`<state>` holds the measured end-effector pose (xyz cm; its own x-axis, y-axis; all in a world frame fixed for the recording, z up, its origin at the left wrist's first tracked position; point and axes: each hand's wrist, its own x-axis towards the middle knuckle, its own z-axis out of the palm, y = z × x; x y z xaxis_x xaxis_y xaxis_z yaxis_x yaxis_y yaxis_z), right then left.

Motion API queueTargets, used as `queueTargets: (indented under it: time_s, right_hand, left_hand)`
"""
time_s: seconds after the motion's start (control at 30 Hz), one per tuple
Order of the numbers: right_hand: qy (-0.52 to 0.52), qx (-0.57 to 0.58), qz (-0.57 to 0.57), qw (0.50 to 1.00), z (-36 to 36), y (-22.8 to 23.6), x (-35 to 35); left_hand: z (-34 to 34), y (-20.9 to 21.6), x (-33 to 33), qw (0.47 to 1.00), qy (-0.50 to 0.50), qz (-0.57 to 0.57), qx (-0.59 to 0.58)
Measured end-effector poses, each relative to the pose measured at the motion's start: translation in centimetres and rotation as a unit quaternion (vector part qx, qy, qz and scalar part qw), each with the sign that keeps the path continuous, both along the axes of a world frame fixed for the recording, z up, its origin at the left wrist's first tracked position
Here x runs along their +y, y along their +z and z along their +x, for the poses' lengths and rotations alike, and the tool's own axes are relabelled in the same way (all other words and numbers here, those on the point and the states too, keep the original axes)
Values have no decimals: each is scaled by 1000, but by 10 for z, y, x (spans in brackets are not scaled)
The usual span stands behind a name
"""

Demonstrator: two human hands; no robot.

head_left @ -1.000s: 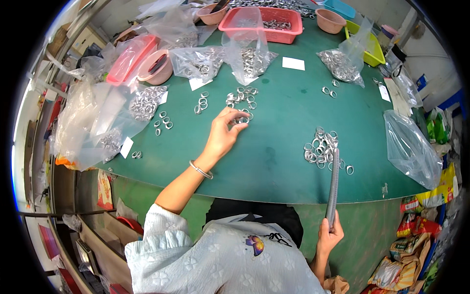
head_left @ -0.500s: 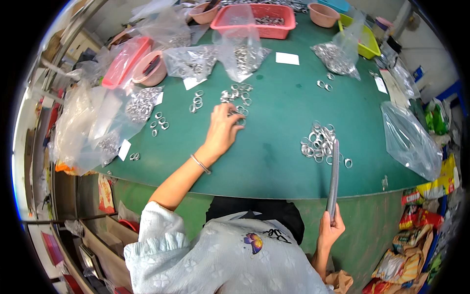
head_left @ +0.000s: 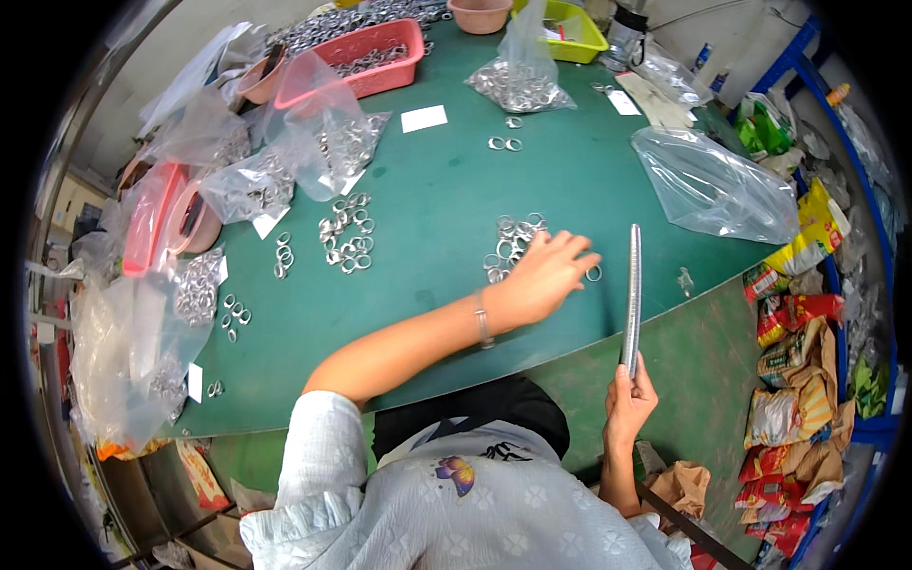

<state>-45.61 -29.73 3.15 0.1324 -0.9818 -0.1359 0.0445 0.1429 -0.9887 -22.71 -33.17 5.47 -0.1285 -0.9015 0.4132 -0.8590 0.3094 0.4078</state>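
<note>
My right hand [head_left: 631,397] is wrapped round the lower end of a long, tapered grey metal ring mandrel [head_left: 634,294], held upright over the table's front edge. My left arm reaches across the green table, and my left hand [head_left: 543,280] hovers palm-down at a pile of silver rings [head_left: 514,234], covering part of it. Its fingers are apart and slightly bent, and one single ring [head_left: 594,274] shows beside the fingertips. No ring can be made out in that hand. Further left lies another loose group of silver rings [head_left: 349,234].
Smaller ring groups lie at left [head_left: 284,256] and far middle [head_left: 505,143]. Clear bags of rings [head_left: 521,87] stand around the table, with a pink basket [head_left: 415,57], a yellow-green basket [head_left: 579,45] and white cards [head_left: 424,119]. A flat plastic bag [head_left: 712,185] lies at right.
My left hand has moved right, from the left ring group to the right pile. The view has swung right. The mandrel stays upright in my right hand.
</note>
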Motion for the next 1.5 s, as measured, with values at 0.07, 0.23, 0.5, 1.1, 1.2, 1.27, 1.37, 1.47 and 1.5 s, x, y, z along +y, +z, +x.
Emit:
queueTargets:
  time_s: [0.07, 0.23, 0.5, 1.1, 1.2, 1.27, 1.37, 1.47, 1.5]
  right_hand:
    - [4, 22, -7, 1000, -3, 1, 1]
    - [7, 35, -8, 999, -13, -4, 1]
    - [164, 101, -114, 975, -17, -10, 0]
    - [280, 179, -244, 911, 15, 66, 15]
    - [284, 179, -245, 910, 16, 67, 16]
    - [280, 170, -249, 911, 16, 67, 16]
    - [282, 165, -252, 911, 18, 70, 16]
    - [286, 176, -233, 913, 20, 74, 17]
    - [286, 174, -230, 914, 20, 74, 17]
  left_hand:
    - [-14, -6, -18, 992, -18, 60, -108]
    - [-7, -5, -30, 995, -62, 7, 71]
    - [39, 25, 43, 734, 10, 127, 667]
    - [-11, 28, 106, 693, -68, 216, 685]
    - [-10, 32, 108, 686, -80, 211, 692]
    - [-8, 36, 108, 687, -89, 210, 690]
    - [-6, 39, 108, 689, -88, 211, 688]
    - [-7, 36, 109, 682, -85, 208, 695]
    - [-7, 35, 109, 679, -85, 206, 699]
